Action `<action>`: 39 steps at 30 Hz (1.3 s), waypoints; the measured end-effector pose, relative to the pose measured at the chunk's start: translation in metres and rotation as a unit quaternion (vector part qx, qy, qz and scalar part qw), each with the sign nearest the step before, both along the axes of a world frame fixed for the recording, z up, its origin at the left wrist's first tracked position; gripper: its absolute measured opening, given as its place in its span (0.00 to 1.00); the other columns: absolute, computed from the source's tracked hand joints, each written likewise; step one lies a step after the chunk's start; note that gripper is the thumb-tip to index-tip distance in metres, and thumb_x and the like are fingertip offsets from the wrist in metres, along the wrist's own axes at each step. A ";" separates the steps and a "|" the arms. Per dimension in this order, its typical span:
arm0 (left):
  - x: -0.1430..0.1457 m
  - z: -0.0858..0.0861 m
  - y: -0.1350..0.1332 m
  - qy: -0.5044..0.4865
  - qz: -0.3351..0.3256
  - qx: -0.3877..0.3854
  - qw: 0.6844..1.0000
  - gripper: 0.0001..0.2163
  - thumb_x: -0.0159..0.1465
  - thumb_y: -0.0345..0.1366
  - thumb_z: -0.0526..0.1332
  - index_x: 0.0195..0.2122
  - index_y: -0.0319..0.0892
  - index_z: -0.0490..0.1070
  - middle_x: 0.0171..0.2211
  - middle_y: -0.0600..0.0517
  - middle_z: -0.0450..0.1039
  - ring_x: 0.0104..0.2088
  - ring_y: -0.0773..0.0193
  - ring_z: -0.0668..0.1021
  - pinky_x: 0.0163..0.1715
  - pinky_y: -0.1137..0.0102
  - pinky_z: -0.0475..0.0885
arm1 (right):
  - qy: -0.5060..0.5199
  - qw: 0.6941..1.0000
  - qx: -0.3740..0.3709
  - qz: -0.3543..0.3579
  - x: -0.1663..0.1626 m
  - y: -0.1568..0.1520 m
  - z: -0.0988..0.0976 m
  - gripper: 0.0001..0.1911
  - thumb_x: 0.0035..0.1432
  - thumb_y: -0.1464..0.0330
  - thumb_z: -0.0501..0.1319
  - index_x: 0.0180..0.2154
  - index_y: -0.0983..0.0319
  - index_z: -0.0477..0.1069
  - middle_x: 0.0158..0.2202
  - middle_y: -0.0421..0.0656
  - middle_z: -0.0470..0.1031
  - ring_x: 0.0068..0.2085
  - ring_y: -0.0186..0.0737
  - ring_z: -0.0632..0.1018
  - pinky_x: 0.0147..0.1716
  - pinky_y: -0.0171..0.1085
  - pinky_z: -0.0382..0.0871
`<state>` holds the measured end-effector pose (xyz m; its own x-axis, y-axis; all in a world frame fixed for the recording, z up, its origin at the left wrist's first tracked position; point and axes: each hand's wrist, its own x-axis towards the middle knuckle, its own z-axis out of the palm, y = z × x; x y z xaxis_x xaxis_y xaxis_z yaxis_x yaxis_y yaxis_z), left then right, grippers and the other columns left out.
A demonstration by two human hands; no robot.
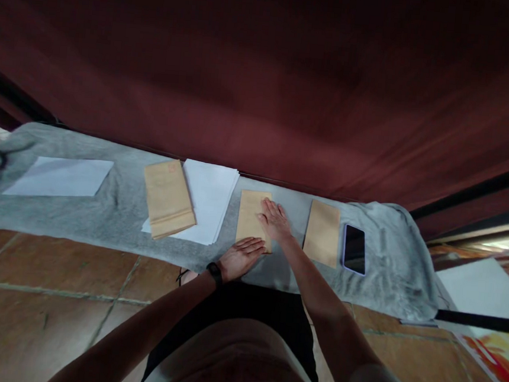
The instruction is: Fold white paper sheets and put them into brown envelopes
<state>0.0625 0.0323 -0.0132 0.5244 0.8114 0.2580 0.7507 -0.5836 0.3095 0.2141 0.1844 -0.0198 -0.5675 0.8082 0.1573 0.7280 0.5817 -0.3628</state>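
Note:
A brown paper envelope (pixel 249 214) lies flat in front of me on the grey cloth. My left hand (pixel 240 257), with a black band on its wrist, rests over the envelope's near edge, fingers stretched out. Higher up, the fingers of my right hand (pixel 275 219) lie flat across the envelope's right side. Neither hand grips anything. Another brown envelope (pixel 322 232) sits to the right, beside a phone (pixel 355 250) with a dark screen. On the left, a stack of brown envelopes (pixel 169 195) partly covers a pile of white paper (pixel 211 199).
Grey cloth (pixel 122 227) covers the long narrow surface. Folded white paper (pixel 62 177) lies at its far left. A dark red curtain (pixel 260 120) hangs behind. Below is a tiled floor (pixel 37 326); a white sheet (pixel 486 288) is at the right.

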 end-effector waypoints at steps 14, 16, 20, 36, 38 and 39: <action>-0.002 -0.005 -0.003 -0.009 0.023 0.014 1.000 0.20 0.66 0.23 0.53 0.58 0.39 0.69 0.58 0.42 0.75 0.61 0.58 0.75 0.63 0.59 0.69 | 0.004 0.999 0.021 0.036 0.023 -0.044 0.002 0.27 0.73 0.62 0.51 0.69 0.61 0.57 0.71 0.48 0.56 0.71 0.47 0.61 0.71 0.53 0.50; -0.003 -0.005 -0.003 -0.010 0.022 0.015 1.000 0.21 0.65 0.22 0.53 0.58 0.39 0.69 0.58 0.43 0.75 0.61 0.58 0.74 0.63 0.59 0.69 | 0.010 0.999 0.022 0.042 0.028 -0.053 0.003 0.27 0.73 0.63 0.50 0.69 0.61 0.57 0.71 0.48 0.57 0.71 0.46 0.61 0.71 0.53 0.51; -0.009 -0.005 -0.007 -0.006 0.016 0.020 1.000 0.22 0.64 0.22 0.52 0.59 0.38 0.69 0.58 0.43 0.74 0.61 0.58 0.74 0.62 0.59 0.70 | 0.016 0.998 0.019 0.060 0.040 -0.077 0.005 0.27 0.73 0.64 0.51 0.69 0.61 0.57 0.71 0.49 0.57 0.70 0.47 0.62 0.70 0.54 0.52; -0.023 -0.001 -0.022 0.020 -0.012 0.033 0.999 0.22 0.66 0.21 0.52 0.60 0.39 0.67 0.59 0.44 0.74 0.62 0.59 0.73 0.63 0.60 0.69 | -0.070 0.997 0.022 0.028 0.032 -0.046 0.009 0.28 0.73 0.63 0.46 0.70 0.61 0.54 0.72 0.46 0.54 0.71 0.45 0.60 0.71 0.52 0.49; -0.021 0.000 -0.022 0.033 -0.010 0.029 0.999 0.21 0.66 0.21 0.53 0.60 0.39 0.67 0.59 0.44 0.74 0.62 0.59 0.73 0.63 0.60 0.69 | -0.086 0.996 0.020 0.017 0.028 -0.031 0.009 0.29 0.74 0.62 0.45 0.71 0.61 0.51 0.73 0.46 0.52 0.72 0.44 0.58 0.71 0.51 0.47; -0.020 0.001 -0.022 0.038 -0.009 0.029 0.999 0.21 0.67 0.22 0.53 0.60 0.39 0.67 0.59 0.44 0.74 0.62 0.59 0.73 0.63 0.60 0.68 | -0.090 0.996 0.019 0.013 0.027 -0.025 0.010 0.29 0.74 0.62 0.45 0.72 0.61 0.50 0.73 0.46 0.52 0.72 0.44 0.58 0.71 0.51 0.47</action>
